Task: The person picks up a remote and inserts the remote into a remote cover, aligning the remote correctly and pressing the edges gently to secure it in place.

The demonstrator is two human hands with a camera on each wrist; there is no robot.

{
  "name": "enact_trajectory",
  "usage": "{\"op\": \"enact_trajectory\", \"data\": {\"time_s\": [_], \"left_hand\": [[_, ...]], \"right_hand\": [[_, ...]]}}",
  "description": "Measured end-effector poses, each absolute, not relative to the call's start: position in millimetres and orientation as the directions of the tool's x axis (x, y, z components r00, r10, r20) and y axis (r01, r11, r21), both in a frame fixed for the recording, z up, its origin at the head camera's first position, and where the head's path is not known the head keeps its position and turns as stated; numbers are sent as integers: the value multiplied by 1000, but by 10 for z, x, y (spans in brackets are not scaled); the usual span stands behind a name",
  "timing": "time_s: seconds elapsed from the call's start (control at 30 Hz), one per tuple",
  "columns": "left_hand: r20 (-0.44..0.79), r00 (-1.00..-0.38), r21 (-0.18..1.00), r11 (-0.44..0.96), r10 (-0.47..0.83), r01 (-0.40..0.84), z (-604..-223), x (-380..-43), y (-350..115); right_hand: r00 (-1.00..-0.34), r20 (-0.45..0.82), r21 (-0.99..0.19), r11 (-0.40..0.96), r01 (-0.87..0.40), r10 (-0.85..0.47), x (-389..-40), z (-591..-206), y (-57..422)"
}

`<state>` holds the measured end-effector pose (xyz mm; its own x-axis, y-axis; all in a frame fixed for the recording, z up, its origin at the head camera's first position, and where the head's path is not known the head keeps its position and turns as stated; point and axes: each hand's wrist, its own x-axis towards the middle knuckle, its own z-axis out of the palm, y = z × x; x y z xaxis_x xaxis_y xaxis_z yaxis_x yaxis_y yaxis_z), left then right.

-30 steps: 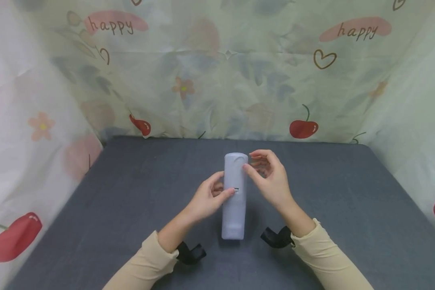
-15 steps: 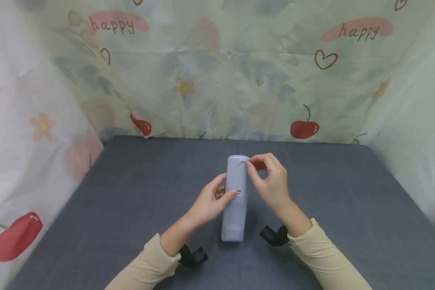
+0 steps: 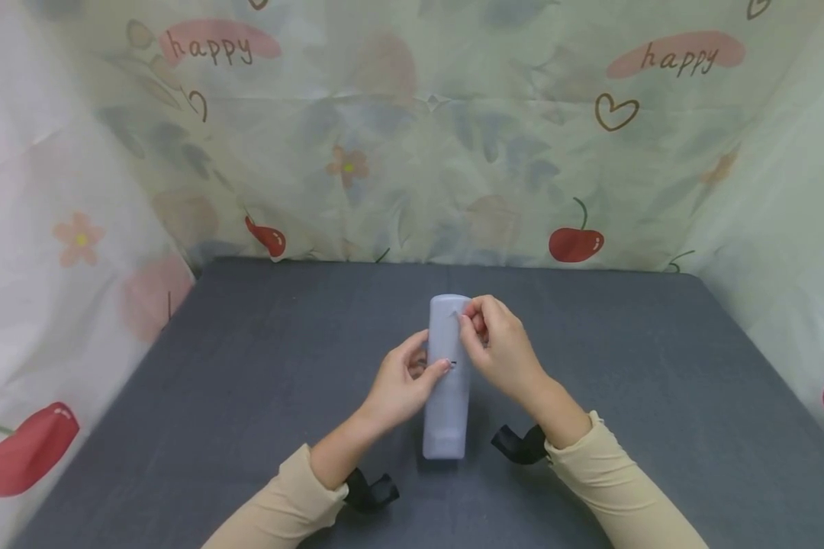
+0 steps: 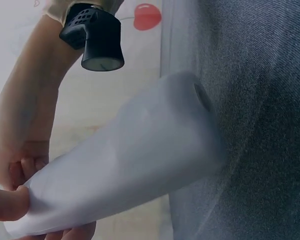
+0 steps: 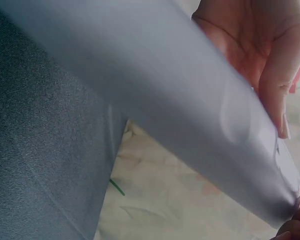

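A long, pale lavender plastic case [image 3: 445,412] stands tilted a little, in front of me over the table. It has a small dark slot near its middle and a curved mark near its top. My left hand [image 3: 400,385] grips it from the left, thumb across the front by the slot, other fingers mostly hidden behind. At the upper right edge, my right hand [image 3: 501,347] pinches the case with thumb and curled fingers. The left wrist view shows the case's [image 4: 135,155] rounded lower end. In the right wrist view, my right hand's fingertips [image 5: 292,227] touch its far end.
A dark grey cloth-covered table [image 3: 281,358] lies below. Printed fabric with cherries and flowers [image 3: 432,175] hangs behind and at both sides. Black wrist-worn devices [image 3: 373,492] stick out under both cream sleeves [image 3: 625,484].
My right hand has come in from beside the case and now pinches its upper right edge. The case and left hand have shifted slightly right and toward me.
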<state>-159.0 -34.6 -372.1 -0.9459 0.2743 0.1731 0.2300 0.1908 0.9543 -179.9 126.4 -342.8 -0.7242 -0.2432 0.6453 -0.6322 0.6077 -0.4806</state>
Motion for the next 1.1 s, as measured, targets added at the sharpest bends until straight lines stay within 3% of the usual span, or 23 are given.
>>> {"op": "enact_trajectory", "data": {"time_s": [0.3, 0.57, 0.67, 0.83, 0.93, 1.1], "left_hand": [[159, -947, 964, 164, 277, 210, -3727, -1586, -332], [77, -937, 979, 153, 341, 136, -3718, -1625, -341], [72, -934, 979, 155, 349, 133, -3703, -1631, -342], [65, -921, 978, 159, 384, 135, -3708, -1623, -342], [44, -921, 980, 162, 388, 115, -3704, -1619, -350], [48, -933, 982, 152, 356, 109, -3629, -1639, -368]], "right_hand": [[-709, 647, -454, 604, -655, -282, -1753, -3458, 1274], [-753, 639, -599, 511, -617, -160, -1792, -3525, 1317], [-825, 555, -710, 456, -536, -105, -1824, -3523, 1355], [-965, 229, -904, 340, -260, -130, -1873, -3487, 1422], [-977, 117, -933, 318, -169, -176, -1882, -3469, 1436], [-973, 144, -945, 267, -189, -179, -1865, -3447, 1434]]}}
